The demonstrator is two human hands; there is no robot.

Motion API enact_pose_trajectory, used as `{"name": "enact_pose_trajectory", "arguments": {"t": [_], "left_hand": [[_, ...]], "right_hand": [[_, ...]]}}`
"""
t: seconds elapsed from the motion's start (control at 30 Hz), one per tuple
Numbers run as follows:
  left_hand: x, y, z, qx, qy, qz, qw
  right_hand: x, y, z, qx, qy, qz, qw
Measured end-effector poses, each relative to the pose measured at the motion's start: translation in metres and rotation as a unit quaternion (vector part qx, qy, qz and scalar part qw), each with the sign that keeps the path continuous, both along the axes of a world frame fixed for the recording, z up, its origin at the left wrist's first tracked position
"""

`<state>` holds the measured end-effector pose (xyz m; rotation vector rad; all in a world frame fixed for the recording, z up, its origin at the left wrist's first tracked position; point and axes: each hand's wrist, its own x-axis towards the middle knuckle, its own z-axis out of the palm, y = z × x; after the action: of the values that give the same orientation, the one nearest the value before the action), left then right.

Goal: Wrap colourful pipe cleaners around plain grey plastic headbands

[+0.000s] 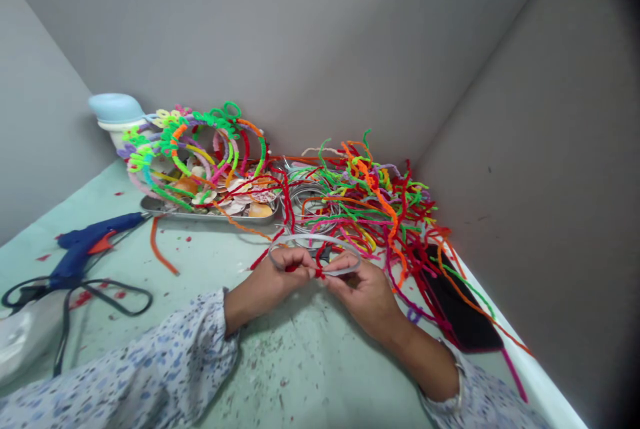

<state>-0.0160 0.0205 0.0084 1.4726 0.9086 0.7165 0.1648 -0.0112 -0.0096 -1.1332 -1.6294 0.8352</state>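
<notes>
Both hands meet at the middle of the table, pinching a thin, pale grey headband [315, 238] that curves up behind the fingers. My left hand [267, 286] is closed on its left part. My right hand [367, 296] is closed near the same spot, with thumb and finger at a red pipe cleaner [319, 274]. That pipe cleaner sits around the band between the fingertips, and part of it loops up behind. The fingers hide exactly how it is wound.
Behind the hands lie plain headbands [305, 206] and a heap of coloured pipe cleaners [370, 196]. Wrapped headbands [205, 149] rest over a metal tray [220, 217] of shells. A blue glue gun [90, 242] with its cord lies left; a black phone [463, 309] lies right.
</notes>
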Motion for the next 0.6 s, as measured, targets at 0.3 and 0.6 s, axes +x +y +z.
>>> {"name": "enact_pose_trajectory", "arguments": {"t": [0.3,0.6], "left_hand": [[0.003,-0.013,-0.002,0.07,0.028,0.005,0.997],[0.006,-0.022,-0.001,0.124,0.059,0.039,0.99]], "right_hand": [[-0.005,-0.008,0.014,-0.157,0.079,-0.036,0.984],[-0.016,-0.014,0.008,-0.249,0.195,-0.044,0.948]]}}
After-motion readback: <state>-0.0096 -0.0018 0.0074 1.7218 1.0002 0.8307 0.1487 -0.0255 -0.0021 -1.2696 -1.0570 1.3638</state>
